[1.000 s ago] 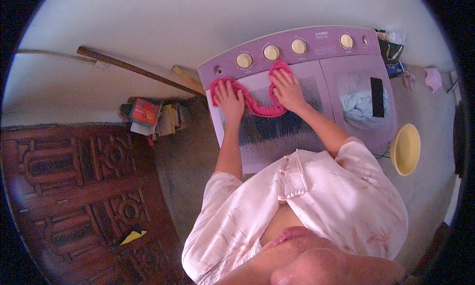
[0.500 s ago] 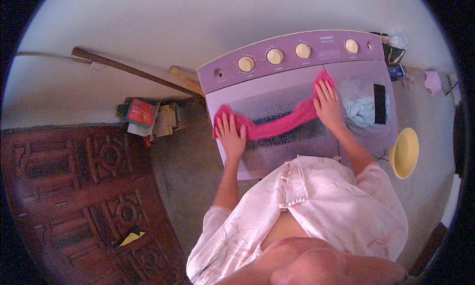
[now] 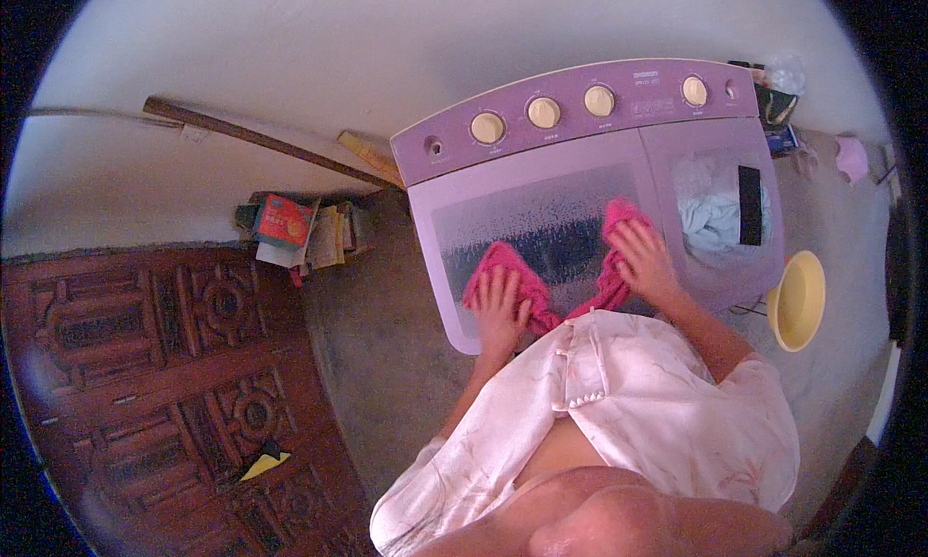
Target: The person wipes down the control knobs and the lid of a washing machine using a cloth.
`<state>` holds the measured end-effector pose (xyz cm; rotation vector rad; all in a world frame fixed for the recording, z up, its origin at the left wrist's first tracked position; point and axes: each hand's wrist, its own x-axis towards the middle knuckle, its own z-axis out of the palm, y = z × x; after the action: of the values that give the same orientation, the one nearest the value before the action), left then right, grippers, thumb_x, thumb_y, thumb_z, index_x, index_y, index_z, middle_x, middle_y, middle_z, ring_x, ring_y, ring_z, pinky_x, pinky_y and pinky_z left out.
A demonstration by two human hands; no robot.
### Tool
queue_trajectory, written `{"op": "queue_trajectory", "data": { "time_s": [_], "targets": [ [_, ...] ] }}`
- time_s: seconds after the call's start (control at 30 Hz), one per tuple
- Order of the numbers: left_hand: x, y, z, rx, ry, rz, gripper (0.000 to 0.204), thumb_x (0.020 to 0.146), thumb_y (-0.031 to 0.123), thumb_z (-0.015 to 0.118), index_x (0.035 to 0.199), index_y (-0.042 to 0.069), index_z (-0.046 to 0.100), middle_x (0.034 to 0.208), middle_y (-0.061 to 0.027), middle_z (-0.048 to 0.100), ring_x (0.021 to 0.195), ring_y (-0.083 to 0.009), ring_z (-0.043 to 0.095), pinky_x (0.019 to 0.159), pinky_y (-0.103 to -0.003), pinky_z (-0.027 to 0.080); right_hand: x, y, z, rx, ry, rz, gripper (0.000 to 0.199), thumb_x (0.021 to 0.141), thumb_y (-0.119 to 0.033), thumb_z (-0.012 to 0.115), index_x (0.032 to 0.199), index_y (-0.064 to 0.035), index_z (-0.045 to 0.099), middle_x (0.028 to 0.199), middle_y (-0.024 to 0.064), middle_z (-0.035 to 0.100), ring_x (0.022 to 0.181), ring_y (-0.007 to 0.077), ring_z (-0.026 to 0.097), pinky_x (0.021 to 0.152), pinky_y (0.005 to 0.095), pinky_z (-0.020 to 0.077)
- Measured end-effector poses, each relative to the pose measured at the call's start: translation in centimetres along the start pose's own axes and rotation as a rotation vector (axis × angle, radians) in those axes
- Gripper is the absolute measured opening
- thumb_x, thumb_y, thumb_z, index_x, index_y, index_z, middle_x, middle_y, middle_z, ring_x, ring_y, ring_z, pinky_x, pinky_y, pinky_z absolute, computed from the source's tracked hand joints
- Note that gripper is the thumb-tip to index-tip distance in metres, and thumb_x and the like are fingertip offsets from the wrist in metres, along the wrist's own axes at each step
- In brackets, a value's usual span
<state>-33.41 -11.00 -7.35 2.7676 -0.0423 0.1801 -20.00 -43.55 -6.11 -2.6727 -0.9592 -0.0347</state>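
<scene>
A long pink knitted cloth [image 3: 534, 288] lies wet-looking and bunched on the near part of a lilac twin-tub washing machine [image 3: 619, 159]. My left hand [image 3: 500, 317] rests on its left end, fingers spread and pressing from above. Upon the right end lies my right hand [image 3: 646, 259], its fingers also apart. Between the hands the cloth sags toward me, partly hidden at my shirt. Water drops cover the large dark lid window [image 3: 541, 230]. Under the smaller clear lid at the right shows light-blue fabric [image 3: 713, 212].
Cream knobs [image 3: 543, 112] line the machine's back panel. A yellow basin [image 3: 797, 301] is at its right. Stacked books and boxes [image 3: 295, 230] stand against the wall at the left, near a carved dark wood door [image 3: 174, 364]. A wooden bar [image 3: 271, 141] slants along the wall.
Both hands have drawn the pink cloth toward me over the lid, and they are closer together. The cloth's middle, earlier stretched across the window, now sags at the machine's near edge.
</scene>
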Motion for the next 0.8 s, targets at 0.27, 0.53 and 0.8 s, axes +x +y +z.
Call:
{"op": "queue_trajectory", "data": {
  "time_s": [0.27,0.53,0.8],
  "targets": [
    [13.8,-6.6,-2.4,0.116,0.263,-0.307,0.067,0.098,0.042,0.057,0.154,0.009,0.04,0.165,-0.019,0.027,0.152,-0.0469,0.02,0.12,-0.063,0.015,15.1,0.8,0.4,-0.091,0.345,0.245,0.058,0.092,-0.027,0.062,0.143,-0.0037,0.051,0.156,0.0175,0.043,0.146,0.0363,0.036,0.119,0.0526,0.0294],
    [13.5,-0.7,1.6,-0.151,0.175,0.118,0.061,0.093,0.023,0.058,0.151,0.011,0.045,0.16,-0.0159,0.037,0.15,-0.039,0.029,0.119,-0.063,0.021,11.5,-8.5,3.9,0.126,0.176,-0.187,0.057,0.088,-0.022,0.062,0.142,-0.0057,0.054,0.154,0.0133,0.047,0.146,0.0323,0.038,0.123,0.0508,0.0246],
    [16.9,-6.4,-2.8,0.202,0.226,-0.02,0.062,0.096,0.039,0.06,0.153,0.018,0.045,0.162,-0.0104,0.037,0.151,-0.0368,0.027,0.12,-0.061,0.019,17.4,-3.3,1.0,-0.007,0.248,-0.094,0.052,0.093,-0.027,0.059,0.143,-0.0147,0.055,0.154,0.0082,0.048,0.145,0.0326,0.038,0.12,0.054,0.0278]
  ]
}}
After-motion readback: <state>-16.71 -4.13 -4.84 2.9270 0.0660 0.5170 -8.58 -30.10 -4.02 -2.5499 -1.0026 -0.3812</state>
